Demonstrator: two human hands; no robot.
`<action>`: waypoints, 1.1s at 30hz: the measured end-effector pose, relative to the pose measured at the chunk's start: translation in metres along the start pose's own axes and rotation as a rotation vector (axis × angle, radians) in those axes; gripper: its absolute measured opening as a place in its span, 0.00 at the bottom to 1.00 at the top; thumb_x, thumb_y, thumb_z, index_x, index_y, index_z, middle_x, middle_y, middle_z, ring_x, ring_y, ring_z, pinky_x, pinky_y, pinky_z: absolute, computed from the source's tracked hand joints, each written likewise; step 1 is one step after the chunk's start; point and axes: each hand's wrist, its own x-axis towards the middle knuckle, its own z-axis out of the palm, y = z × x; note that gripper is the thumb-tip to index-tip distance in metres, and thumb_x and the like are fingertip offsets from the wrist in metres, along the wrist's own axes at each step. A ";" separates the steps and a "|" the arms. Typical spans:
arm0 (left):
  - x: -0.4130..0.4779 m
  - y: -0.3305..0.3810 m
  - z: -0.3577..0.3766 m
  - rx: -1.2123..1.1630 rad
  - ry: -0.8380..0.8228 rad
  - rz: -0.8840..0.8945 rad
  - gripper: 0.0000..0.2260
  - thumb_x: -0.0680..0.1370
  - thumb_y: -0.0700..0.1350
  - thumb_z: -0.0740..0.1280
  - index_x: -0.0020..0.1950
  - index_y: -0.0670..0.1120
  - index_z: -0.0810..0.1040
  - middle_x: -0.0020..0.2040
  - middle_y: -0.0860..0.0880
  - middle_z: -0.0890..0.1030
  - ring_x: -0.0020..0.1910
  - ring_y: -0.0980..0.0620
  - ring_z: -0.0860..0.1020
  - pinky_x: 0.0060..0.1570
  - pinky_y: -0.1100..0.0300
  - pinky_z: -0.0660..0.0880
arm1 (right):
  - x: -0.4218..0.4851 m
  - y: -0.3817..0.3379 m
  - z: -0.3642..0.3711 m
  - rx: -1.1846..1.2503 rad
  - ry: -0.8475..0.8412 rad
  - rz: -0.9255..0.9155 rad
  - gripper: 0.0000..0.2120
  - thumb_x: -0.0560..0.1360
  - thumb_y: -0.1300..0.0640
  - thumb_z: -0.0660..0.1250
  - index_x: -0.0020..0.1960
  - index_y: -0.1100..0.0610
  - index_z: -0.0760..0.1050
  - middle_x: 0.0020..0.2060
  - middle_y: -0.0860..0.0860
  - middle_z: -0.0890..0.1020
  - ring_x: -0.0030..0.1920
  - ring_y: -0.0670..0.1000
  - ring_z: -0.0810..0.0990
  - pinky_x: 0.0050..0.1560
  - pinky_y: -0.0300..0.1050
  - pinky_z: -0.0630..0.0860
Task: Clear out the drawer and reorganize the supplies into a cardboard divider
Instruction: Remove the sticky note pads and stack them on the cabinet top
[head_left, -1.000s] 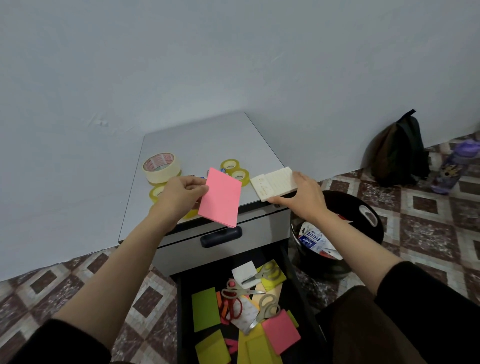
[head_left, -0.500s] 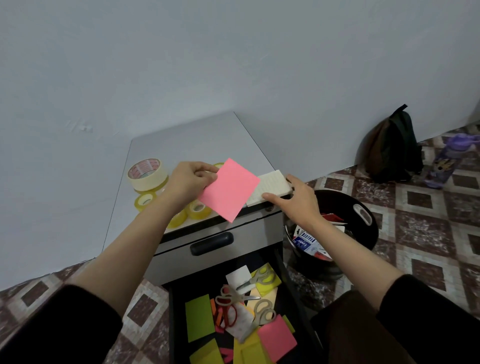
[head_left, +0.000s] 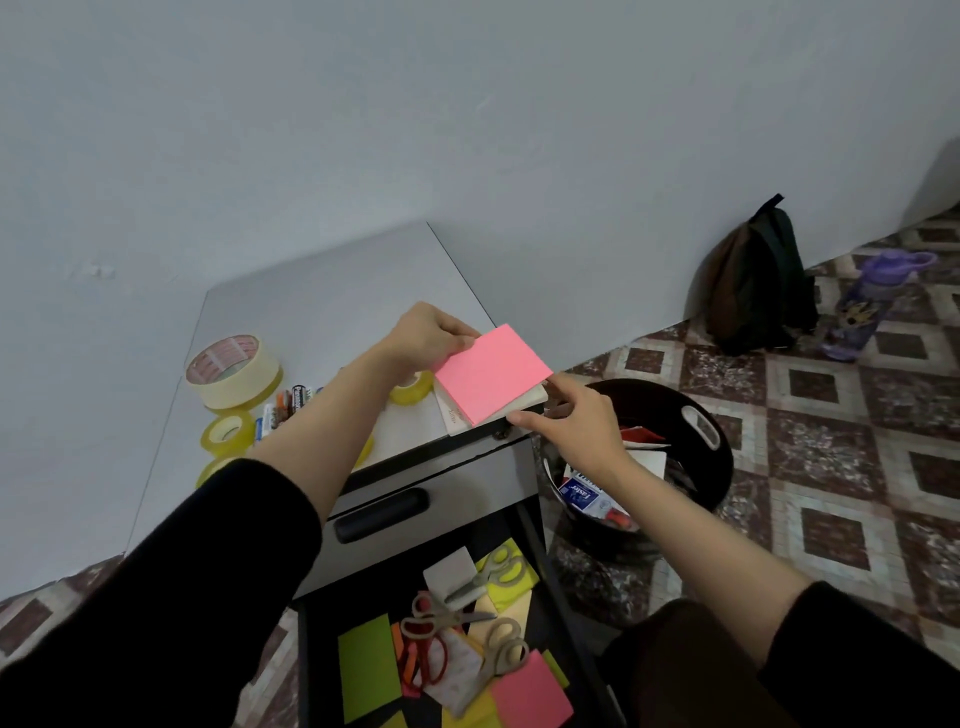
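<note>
Pink pad (head_left: 491, 371): your left hand (head_left: 426, 335) pinches its far corner, laying it on the white pad (head_left: 527, 402) at the desk's (head_left: 322, 312) front edge.
Right hand (head_left: 576, 421): thumb and forefinger touch the white pad's edge, seemingly steadying rather than gripping.
Done: tape rolls (head_left: 231, 369) are out on the desk.
Left: the drawer (head_left: 305, 670) holds scissors (head_left: 452, 618) and more pads; no divider in view.

Pale wall (head_left: 467, 104), patterned tile floor (head_left: 831, 441)
</note>
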 end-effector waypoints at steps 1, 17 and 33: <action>0.002 0.000 0.000 0.018 -0.011 0.003 0.09 0.77 0.36 0.64 0.55 0.41 0.81 0.48 0.44 0.82 0.41 0.52 0.77 0.44 0.62 0.73 | 0.000 0.001 0.000 0.042 0.012 0.024 0.36 0.64 0.48 0.77 0.69 0.53 0.69 0.55 0.49 0.81 0.51 0.50 0.79 0.56 0.49 0.76; -0.006 0.008 0.010 0.525 -0.230 0.095 0.36 0.68 0.56 0.74 0.71 0.44 0.66 0.66 0.50 0.73 0.63 0.51 0.72 0.59 0.63 0.65 | -0.004 -0.003 0.001 0.035 0.120 -0.058 0.29 0.61 0.49 0.79 0.61 0.52 0.78 0.39 0.45 0.80 0.37 0.41 0.75 0.48 0.42 0.77; -0.014 -0.010 0.018 0.547 -0.206 0.285 0.42 0.67 0.47 0.77 0.74 0.49 0.57 0.68 0.46 0.70 0.64 0.47 0.68 0.51 0.64 0.61 | 0.007 0.002 -0.003 0.085 0.009 -0.067 0.27 0.65 0.56 0.77 0.63 0.54 0.76 0.51 0.50 0.83 0.44 0.39 0.76 0.51 0.38 0.73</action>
